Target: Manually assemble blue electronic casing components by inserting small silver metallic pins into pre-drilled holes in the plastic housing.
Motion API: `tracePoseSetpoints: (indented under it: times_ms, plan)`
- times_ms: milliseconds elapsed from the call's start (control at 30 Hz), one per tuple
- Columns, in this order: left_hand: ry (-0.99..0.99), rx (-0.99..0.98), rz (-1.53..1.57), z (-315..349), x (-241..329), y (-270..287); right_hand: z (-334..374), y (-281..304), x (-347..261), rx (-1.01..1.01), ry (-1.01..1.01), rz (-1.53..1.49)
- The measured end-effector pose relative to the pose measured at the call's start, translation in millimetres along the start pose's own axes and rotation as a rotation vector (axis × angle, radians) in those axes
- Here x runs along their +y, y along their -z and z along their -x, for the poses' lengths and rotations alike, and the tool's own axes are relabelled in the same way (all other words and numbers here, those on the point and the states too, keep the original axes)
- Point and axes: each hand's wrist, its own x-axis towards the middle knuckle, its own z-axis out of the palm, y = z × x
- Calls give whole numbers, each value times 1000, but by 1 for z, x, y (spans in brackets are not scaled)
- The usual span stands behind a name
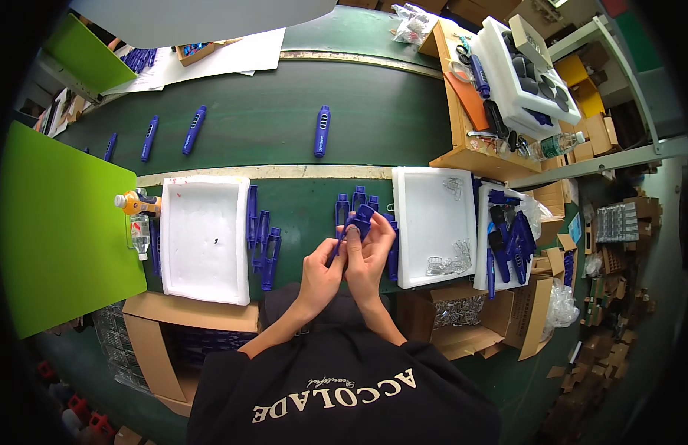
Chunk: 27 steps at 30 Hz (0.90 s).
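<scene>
We see the blue plastic piece [365, 213] up in both hands, left of the foam tray [426, 215] and above the worktop [299, 215]. The left hand [323, 268] pinches its lower, narrow part between thumb and fingers; the right hand [372, 251] closes thumb and fingers about its wider upper end. Whether it is one part or two fitted together, we cannot tell behind the fingers.

We judge it light and stiff, a thin-walled moulding that should give little under a pinch. Its smooth face may slide a bit between dry fingertips, and any slender arm could snap if bent hard, so we would hold it by the broad end and keep the pressure low along the narrow part.

It is deep blue with a slight sheen, wider at the top, slim below, and tilted, its broad end toward the foam tray. The loose blue pieces [342, 210] standing out left of the foam tray share its colour and show open, frame-like tops.
</scene>
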Motion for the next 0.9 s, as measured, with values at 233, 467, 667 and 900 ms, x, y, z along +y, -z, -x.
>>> tracePoseSetpoints:
  times_ms: [233, 467, 667, 900]
  plan:
    - [-61, 68, 83, -2, -1, -5, 3, 4, -3, -223, -209, 19]
    - [-15, 39, 137, -6, 6, -3, -4, 2, -12, -239, -204, -53]
    - [126, -21, 292, -12, -1, -3, -10, 2, -7, -212, -202, 73]
    - [104, 45, 306, -11, 11, -12, -12, 4, -14, -169, -151, 181]
